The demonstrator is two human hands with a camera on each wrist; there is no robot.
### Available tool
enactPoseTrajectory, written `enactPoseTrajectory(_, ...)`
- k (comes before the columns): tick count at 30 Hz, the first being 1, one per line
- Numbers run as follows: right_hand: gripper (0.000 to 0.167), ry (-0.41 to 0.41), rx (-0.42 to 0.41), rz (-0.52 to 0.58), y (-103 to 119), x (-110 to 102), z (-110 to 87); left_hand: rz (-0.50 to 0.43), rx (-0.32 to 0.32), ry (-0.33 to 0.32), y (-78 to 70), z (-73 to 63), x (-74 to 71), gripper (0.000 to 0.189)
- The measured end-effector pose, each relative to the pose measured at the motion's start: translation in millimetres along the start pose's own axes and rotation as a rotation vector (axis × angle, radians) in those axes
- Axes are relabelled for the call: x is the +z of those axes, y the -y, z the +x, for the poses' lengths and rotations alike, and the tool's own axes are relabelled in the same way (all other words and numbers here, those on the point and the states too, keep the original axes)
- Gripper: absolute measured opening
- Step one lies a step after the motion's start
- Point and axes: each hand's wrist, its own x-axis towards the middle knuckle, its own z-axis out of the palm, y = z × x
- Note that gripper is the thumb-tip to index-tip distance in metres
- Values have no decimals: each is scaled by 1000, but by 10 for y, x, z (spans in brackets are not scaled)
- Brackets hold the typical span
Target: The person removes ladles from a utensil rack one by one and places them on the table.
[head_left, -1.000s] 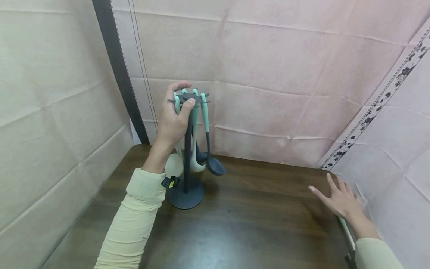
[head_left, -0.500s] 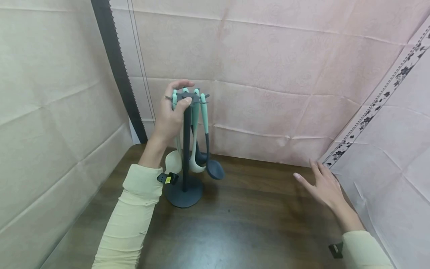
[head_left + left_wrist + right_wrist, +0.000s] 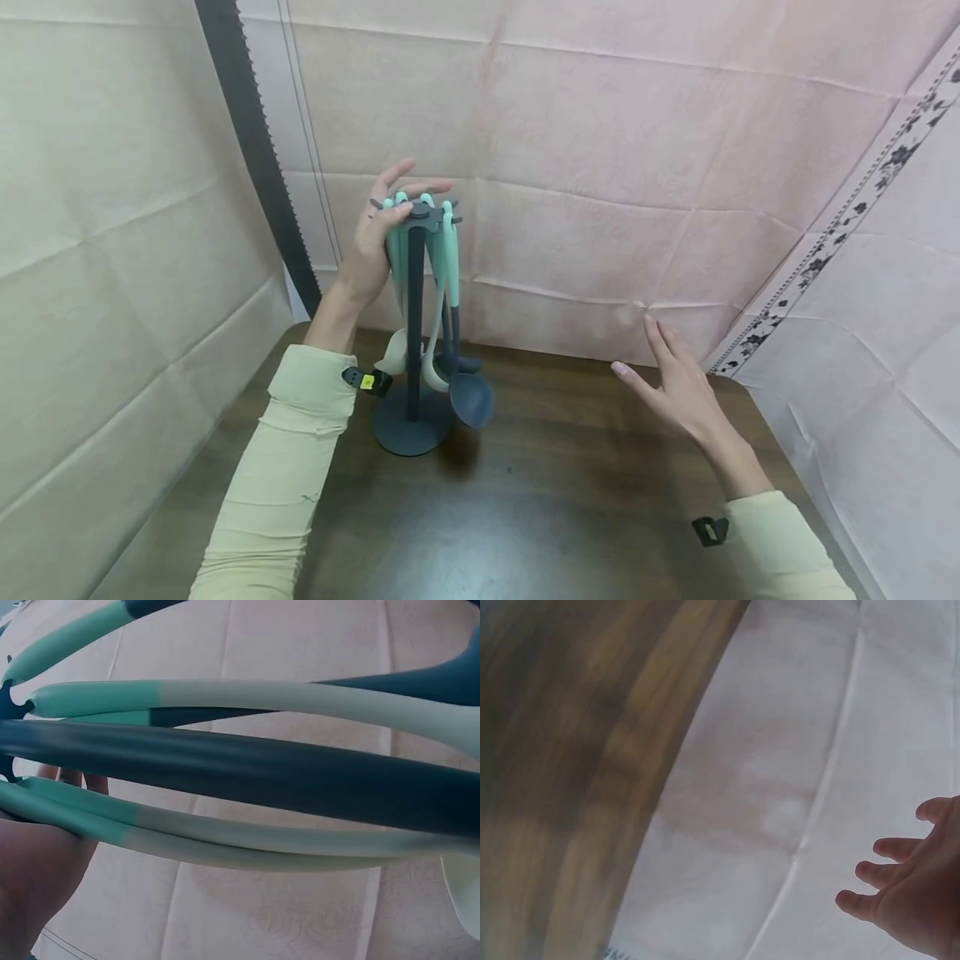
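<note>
A dark utensil stand point(image 3: 414, 325) with a round base stands upright on the table, left of centre in the head view. Around its top hang several utensils with mint-green handles, among them a dark ladle point(image 3: 471, 402) at the front and a pale ladle point(image 3: 433, 375). My left hand point(image 3: 367, 250) holds the stand's top from the left. Its thumb lies over the hub, two fingers stretch out behind, and handles partly hide the rest. In the left wrist view, fingertips show behind the handles. My right hand point(image 3: 678, 392) hovers at the right, fingers spread, touching nothing.
A brown wooden table point(image 3: 540, 500) lies below both hands. Pale creased cloth point(image 3: 600, 167) hangs behind it and along both sides. A dark strip point(image 3: 258, 150) runs down the back-left corner, and a flower-patterned border point(image 3: 817, 258) down the back-right corner.
My right hand has moved left and farther back from the right edge. The stand's top has turned, bringing the dark ladle forward. My left thumb has slid left on the hub as fingers lifted.
</note>
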Motion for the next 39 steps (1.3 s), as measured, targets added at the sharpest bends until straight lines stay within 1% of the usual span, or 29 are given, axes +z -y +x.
enactPoseTrajectory(3, 92, -25, -32, 19, 139, 31, 57, 14, -3, -28, 3, -5, -4, 61)
enactPoseTrajectory(5, 92, -38, -51, 35, 217, 47, 90, 32, -12, -62, -2, -22, 3, 59)
enactPoseTrajectory(8, 91, -55, -67, 65, 341, 56, 136, 113, -15, -151, -21, -82, 35, 60)
enactPoseTrajectory(11, 90, -75, -88, 96, 473, 59, 186, 200, 14, -246, -63, -155, 101, 67)
enactPoseTrajectory(13, 90, -83, -105, 115, 569, 59, 218, 220, 34, -277, -82, -191, 163, 72)
enactPoseTrajectory(15, 89, -83, -128, 133, 675, 63, 250, 198, 51, -285, -96, -204, 225, 74)
enactPoseTrajectory(18, 87, -77, -164, 158, 845, 73, 283, 176, 56, -298, -97, -203, 298, 75)
enactPoseTrajectory(20, 86, -78, -190, 176, 963, 78, 302, 180, 60, -315, -103, -194, 326, 74)
enactPoseTrajectory(22, 85, -88, -216, 193, 1077, 71, 322, 210, 65, -331, -106, -187, 336, 71)
enactPoseTrajectory(26, 83, -113, -267, 224, 1301, 27, 384, 273, 51, -333, -107, -174, 317, 67)
enactPoseTrajectory(30, 81, -133, -306, 240, 1504, -31, 469, 291, 23, -322, -104, -159, 287, 66)
enactPoseTrajectory(33, 79, -148, -351, 252, 1644, -64, 538, 296, 13, -312, -121, -146, 265, 66)
enactPoseTrajectory(37, 79, -166, -416, 278, 1801, -78, 625, 327, -3, -288, -156, -128, 230, 64)
enactPoseTrajectory(39, 79, -176, -433, 291, 1861, -77, 661, 343, -15, -271, -167, -121, 216, 64)
